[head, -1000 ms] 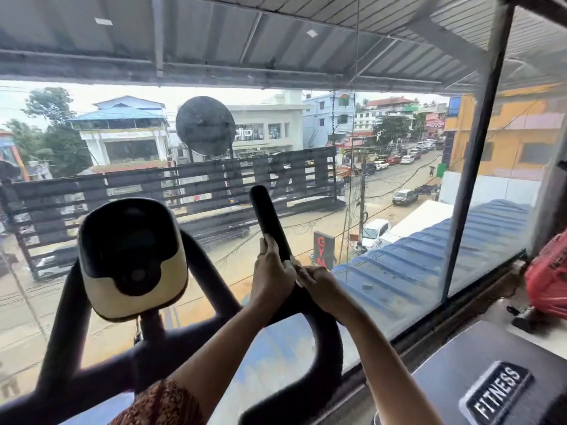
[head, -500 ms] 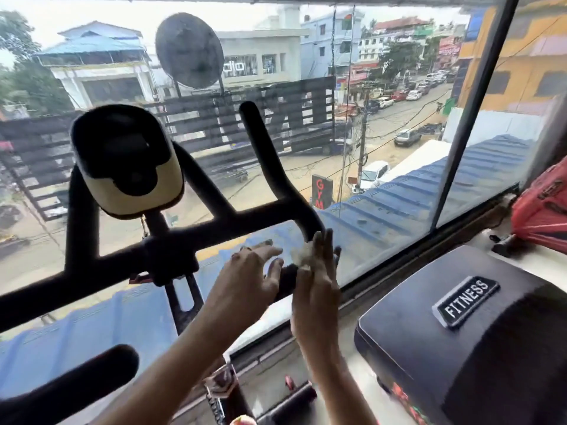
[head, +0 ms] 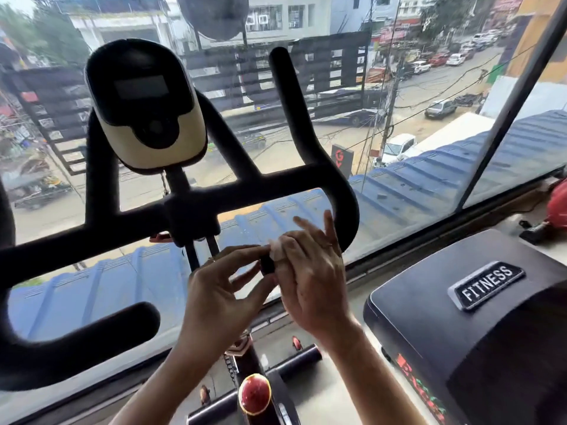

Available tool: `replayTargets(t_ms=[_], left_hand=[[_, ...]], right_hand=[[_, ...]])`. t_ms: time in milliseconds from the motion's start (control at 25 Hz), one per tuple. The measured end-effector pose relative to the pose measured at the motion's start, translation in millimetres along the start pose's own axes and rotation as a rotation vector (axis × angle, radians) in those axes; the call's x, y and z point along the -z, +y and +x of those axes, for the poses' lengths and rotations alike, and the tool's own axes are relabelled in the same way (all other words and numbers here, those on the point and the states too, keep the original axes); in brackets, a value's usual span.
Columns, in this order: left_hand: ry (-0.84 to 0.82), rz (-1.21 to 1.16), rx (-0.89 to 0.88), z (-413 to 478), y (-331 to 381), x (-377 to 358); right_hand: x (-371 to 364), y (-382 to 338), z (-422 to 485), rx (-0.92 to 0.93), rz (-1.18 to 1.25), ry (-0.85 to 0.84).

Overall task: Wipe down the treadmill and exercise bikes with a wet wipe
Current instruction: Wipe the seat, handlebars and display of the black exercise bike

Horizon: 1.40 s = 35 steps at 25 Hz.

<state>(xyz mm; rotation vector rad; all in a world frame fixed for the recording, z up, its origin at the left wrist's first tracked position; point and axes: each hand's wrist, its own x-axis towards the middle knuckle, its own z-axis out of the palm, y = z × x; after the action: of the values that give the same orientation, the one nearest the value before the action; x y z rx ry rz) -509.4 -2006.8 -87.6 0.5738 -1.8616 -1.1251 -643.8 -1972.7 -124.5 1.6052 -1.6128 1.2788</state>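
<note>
White wet wipe (head: 277,251) sits bunched on the end of the exercise bike's right handlebar (head: 346,204), with our right grip (head: 310,271) pressing it there, fingers flat. Our left grip (head: 221,289) curls at its edge, and we can't tell if it's pinching. It looks limp, light and probably slick, so we'd wad it and palm it.
</note>
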Motion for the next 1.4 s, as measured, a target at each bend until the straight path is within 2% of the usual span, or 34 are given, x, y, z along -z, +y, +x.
replayTargets(t_ms=[80, 160, 240, 280, 360, 440, 480, 520, 600, 640, 680, 760, 800, 840, 960, 1000, 1160, 1200, 1320, 1400], left_hand=[[-0.023, -0.033, 0.029, 0.3, -2.3, 3.2], [-0.001, -0.068, 0.076, 0.9, -3.0, 4.2], [0.001, -0.091, 0.082, 1.0, -0.5, 4.1], [-0.004, -0.103, 0.073, 1.5, 1.8, 3.3], [0.019, -0.163, 0.094, 2.9, 4.2, 3.0], [0.028, -0.204, 0.146, 2.4, 7.6, 2.0], [0.022, -0.202, 0.152, 1.7, 8.5, 1.6], [0.019, -0.187, 0.147, 1.0, 9.2, 1.6], [0.014, -0.167, 0.138, -1.0, 8.1, 2.8], [0.014, -0.163, 0.135, -0.8, 7.1, 3.6], [0.014, -0.161, 0.131, -0.3, 6.2, 3.8], [0.01, -0.16, 0.117, 0.3, 5.7, 2.3], [0.017, -0.168, 0.118, 0.0, 6.3, 1.7], [0.029, -0.174, 0.129, -0.1, 6.4, 1.9], [0.035, -0.134, 0.156, 0.4, 5.2, 1.6], [0.036, -0.124, 0.155, 0.8, 5.8, 1.8], [0.068, -0.096, 0.166, 7.4, 8.6, 0.2], [0.074, -0.083, 0.171, 10.1, 9.8, -0.1], [0.013, 0.038, 0.141, 21.6, 13.7, -3.2], [-0.081, 0.162, 0.067, 29.3, 18.4, -9.9]], right_hand=[[7.7, 29.9, -0.2, 0.111, -0.026, -0.024], [9.3, 55.2, -4.1, -0.036, 0.045, 0.075], [-0.9, 37.3, -8.7, -0.181, 0.103, 0.17], [-11.1, 19.0, -12.3, -0.148, 0.086, 0.179], [-23.2, -3.5, -23.4, 0.064, -0.002, 0.132], [-22.8, 23.8, -24.6, 0.23, -0.112, 0.109], [-21.6, 45.6, -25.6, 0.194, -0.104, 0.151], [-19.8, 58.9, -25.8, 0.051, -0.03, 0.217], [-18.8, 53.6, -22.8, -0.233, 0.164, 0.319], [-23.9, 38.7, -20.1, -0.283, 0.193, 0.34], [-29.6, 20.9, -20.8, -0.248, 0.173, 0.332], [-29.8, 3.5, -23.1, 0.013, 0.094, 0.246], [-24.0, 10.9, -19.3, 0.107, 0.077, 0.19], [-17.0, 25.7, -15.1, 0.124, 0.079, 0.161], [8.5, 60.7, 2.0, -0.128, 0.147, 0.143], [12.8, 57.6, 7.0, -0.14, 0.129, 0.118], [8.0, 21.5, 2.8, 0.115, 0.035, -0.069], [8.0, 27.4, 1.0, 0.096, 0.036, -0.05], [18.7, 71.6, 9.7, -0.173, 0.058, 0.061], [28.3, 84.5, 15.9, -0.222, 0.07, 0.09]])
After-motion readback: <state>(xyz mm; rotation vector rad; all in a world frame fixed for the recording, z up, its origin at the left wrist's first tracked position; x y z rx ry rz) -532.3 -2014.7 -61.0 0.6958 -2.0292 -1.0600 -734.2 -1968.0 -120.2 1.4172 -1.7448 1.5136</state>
